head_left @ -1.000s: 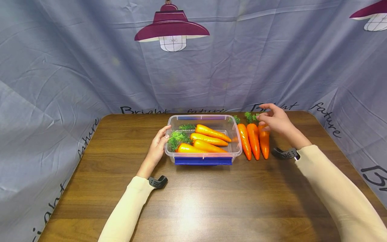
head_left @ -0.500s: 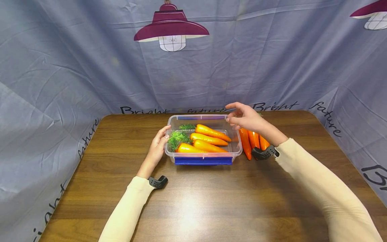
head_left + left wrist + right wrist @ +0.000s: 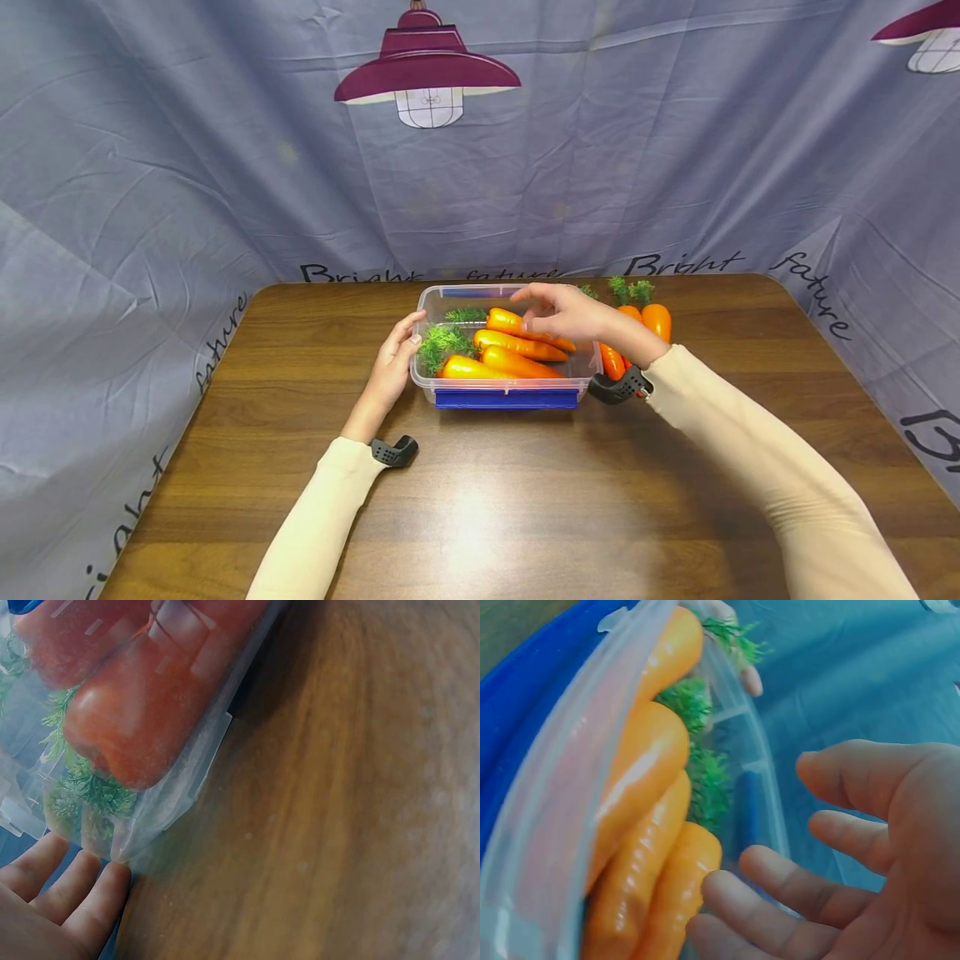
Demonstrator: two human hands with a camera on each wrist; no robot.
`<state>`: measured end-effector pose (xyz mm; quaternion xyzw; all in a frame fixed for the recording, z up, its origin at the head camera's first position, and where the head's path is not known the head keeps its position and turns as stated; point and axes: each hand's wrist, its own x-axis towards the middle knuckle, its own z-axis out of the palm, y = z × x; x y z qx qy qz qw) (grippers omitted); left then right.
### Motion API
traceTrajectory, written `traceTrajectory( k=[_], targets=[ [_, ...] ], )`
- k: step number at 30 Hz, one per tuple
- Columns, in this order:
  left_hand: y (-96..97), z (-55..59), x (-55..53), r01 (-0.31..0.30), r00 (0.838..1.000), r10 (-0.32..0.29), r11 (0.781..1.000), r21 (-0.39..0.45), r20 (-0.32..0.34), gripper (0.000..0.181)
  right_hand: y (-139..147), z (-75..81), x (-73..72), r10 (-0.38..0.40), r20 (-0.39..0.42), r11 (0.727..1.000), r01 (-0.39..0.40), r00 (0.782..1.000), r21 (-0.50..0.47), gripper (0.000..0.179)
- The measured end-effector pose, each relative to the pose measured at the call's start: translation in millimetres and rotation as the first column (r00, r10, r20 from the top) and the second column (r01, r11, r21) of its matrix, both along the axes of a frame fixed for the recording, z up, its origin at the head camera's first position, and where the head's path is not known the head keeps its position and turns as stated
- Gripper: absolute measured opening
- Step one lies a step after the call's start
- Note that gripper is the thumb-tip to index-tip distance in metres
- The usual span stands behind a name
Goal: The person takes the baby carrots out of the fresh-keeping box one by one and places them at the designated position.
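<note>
In the head view, a clear plastic box (image 3: 504, 384) with a blue front clip holds several orange carrots (image 3: 517, 344) with feathery green tops. My left hand (image 3: 388, 358) rests on its left end; the left wrist view shows extended fingers (image 3: 88, 889) against the plastic wall. Over the box's right half hovers my right hand (image 3: 570, 312), its fingers parted and holding nothing. The right wrist view has the fingertips (image 3: 720, 889) close beside one carrot (image 3: 682, 877); whether they touch it I cannot tell.
More carrots (image 3: 656, 321) lie right of the box, partly behind my right forearm. The wooden table (image 3: 480, 500) ends at its back edge against a grey-blue curtain (image 3: 600, 150) with printed lamps and lettering.
My right hand has moved left from the carrots on the table to above the box, with nothing in it. The left hand and box have stayed put.
</note>
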<state>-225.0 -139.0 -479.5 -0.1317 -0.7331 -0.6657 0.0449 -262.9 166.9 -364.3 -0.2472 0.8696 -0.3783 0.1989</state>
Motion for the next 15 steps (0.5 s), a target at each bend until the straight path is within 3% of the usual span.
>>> traceTrajectory(
  k=[15],
  targets=[
    [-0.4,-1.0,-0.6,0.0,1.0,0.0,1.0,0.006,0.002,0.047,-16,-23.4,4.4,0.152,0.022,0.968,-0.154,0.988,0.2,0.046]
  ],
)
